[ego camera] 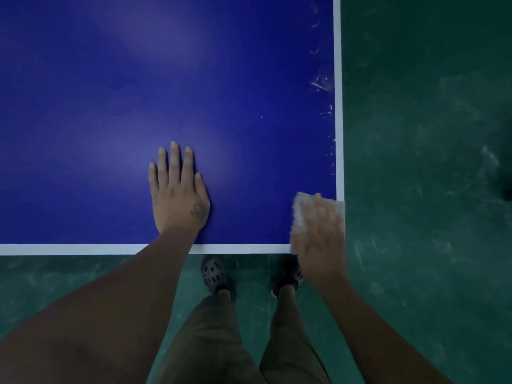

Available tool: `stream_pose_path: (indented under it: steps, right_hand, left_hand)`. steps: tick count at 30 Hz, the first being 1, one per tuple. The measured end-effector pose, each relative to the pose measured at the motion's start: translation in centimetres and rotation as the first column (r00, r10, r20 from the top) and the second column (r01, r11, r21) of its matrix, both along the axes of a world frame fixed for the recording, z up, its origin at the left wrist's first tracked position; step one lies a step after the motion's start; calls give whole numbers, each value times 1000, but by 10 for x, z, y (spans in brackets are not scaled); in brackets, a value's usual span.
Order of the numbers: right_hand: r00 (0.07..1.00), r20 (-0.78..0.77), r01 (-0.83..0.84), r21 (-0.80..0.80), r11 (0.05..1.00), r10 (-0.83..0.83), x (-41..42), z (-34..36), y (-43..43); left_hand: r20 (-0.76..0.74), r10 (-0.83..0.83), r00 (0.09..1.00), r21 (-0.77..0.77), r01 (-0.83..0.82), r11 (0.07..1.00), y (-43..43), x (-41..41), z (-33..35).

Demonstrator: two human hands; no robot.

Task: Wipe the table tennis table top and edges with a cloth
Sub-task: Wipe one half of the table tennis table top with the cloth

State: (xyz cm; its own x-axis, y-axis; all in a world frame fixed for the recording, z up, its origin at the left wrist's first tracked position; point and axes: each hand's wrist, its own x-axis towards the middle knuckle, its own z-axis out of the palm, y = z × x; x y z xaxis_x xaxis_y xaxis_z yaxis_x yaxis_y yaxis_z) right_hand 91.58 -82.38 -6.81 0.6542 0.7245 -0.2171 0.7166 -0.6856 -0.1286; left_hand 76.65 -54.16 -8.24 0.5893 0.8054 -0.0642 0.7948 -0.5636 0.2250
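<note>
- The cloth (300, 214) lies at the near right corner of the blue desk (138, 79). It covers the blue top and the white border line (83, 249) there, under the right hand (321, 236).
- The right hand is the nearer one and sits on the cloth, pointing away from the corner along the right edge. The left hand (178, 198) is well to the left of the corner.
- The right fingers (318, 206) look straight and spread, pressing the cloth flat rather than curling round it. Blur hides the thumb.
- The left fingers (174, 159) are straight and slightly apart, palm flat on the bare top, holding nothing; probably bracing.
- Pale scuff marks (320, 84) line the right edge farther from the corner, so the next stroke likely runs that way.
</note>
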Motion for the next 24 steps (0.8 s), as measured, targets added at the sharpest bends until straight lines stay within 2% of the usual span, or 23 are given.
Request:
stream_pose_path:
  steps: [3,5,8,10,13,16,20,22,24]
  right_hand:
    - [987,61,154,-65,986,-150,24,0,-4]
    - [983,61,180,-74,981,-176,15,1,16]
    - [999,-5,-36,-39,999,36,-20,-1,33]
    - [978,-25,-207,1,978,207,-34,-1,23]
    - [940,-27,-339,20,941,340,-5,-1,-2]
    - [956,49,-286,-40,957,288,57,-5,-20]
    - [999,41,-26,-42,999,27,107,-2,-7]
    - [996,40,-77,-52,996,79,95,1,3]
    - [969,14,-246,-52,968,247,67,0,2]
  left_hand:
    - [-10,4,1000,12,-4,1000,-1,0,0]
    - [-9,8,1000,17,-8,1000,-3,0,1]
    - [-10,15,1000,27,-15,1000,-3,1,1]
    - [-22,23,999,36,-23,999,-5,2,0]
    - [-26,112,993,30,-111,993,-15,13,-1]
    - [-22,272,962,-5,-272,962,-40,40,2]
    - [-6,414,910,4,-414,910,-87,80,3]
    - [-23,428,903,16,-428,904,-99,88,-1]
    - [-31,432,901,20,-432,902,-101,90,-4]
